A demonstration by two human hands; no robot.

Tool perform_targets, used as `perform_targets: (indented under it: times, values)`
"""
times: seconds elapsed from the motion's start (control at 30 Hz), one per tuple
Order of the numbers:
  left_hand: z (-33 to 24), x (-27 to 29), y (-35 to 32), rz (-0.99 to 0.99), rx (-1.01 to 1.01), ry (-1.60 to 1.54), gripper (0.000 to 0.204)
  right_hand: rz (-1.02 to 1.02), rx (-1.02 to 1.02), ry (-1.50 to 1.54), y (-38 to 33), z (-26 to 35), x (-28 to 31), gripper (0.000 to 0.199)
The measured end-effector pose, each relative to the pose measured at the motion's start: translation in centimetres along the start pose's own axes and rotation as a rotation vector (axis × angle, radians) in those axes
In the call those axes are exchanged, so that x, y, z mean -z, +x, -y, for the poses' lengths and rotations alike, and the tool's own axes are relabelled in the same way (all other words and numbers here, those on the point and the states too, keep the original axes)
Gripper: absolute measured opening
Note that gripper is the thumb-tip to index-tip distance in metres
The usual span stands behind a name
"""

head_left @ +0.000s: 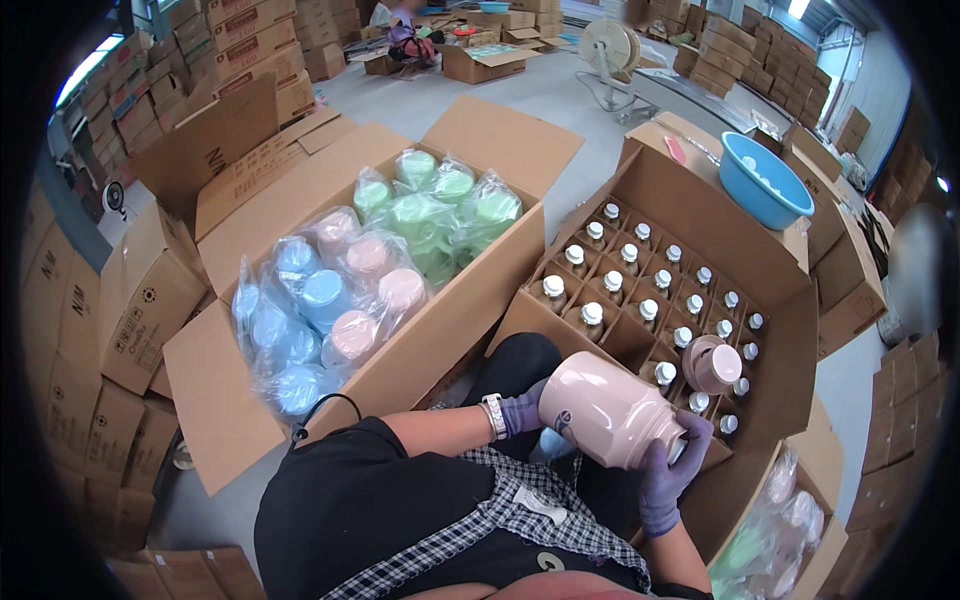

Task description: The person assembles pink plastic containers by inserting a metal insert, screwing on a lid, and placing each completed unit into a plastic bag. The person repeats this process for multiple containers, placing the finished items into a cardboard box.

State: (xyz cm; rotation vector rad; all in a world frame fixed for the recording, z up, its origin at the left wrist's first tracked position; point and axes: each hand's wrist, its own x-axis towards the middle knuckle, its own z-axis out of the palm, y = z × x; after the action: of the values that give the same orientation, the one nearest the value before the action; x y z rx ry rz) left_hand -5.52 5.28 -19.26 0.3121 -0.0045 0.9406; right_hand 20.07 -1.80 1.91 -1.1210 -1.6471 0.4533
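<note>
Glossy pale-pink jar (602, 408), tilted, narrower neck (661, 425), small emblem (565, 417); left grip (522, 411) and right grip (672, 475) holding it.

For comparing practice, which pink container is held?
The unbagged pink jar, left hand at its base and right hand at its neck; the bagged pink containers sit in a cardboard box.

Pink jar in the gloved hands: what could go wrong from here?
The glossy pink jar lies tilted between the left hand and the right hand, so it might slip if either grip loosens. The smaller pink part sits loose over the white-capped bottles; a bump from the jar could perhaps tip it.
</note>
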Motion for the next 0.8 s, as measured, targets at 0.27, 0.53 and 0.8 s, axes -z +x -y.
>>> perform_targets:
  times: [0.27, 0.53, 0.8]
  values:
    - [-1.0, 0.0, -2.4, -0.041, 0.080, 0.093, 0.052, 0.109, 0.136, -0.016, 0.4, 1.6, -0.8, 0.045]
    - [-0.3, -0.8, -3.4, -0.028, 0.096, 0.209, 0.063, 0.183, 0.011, 0.025, 1.0, 3.0, -0.5, 0.042]
    - [-1.5, -5.4, -4.8, 0.035, 0.313, 0.565, 0.074, 0.202, 0.185, 0.027, 1.9, 5.5, -2.2, 0.040]
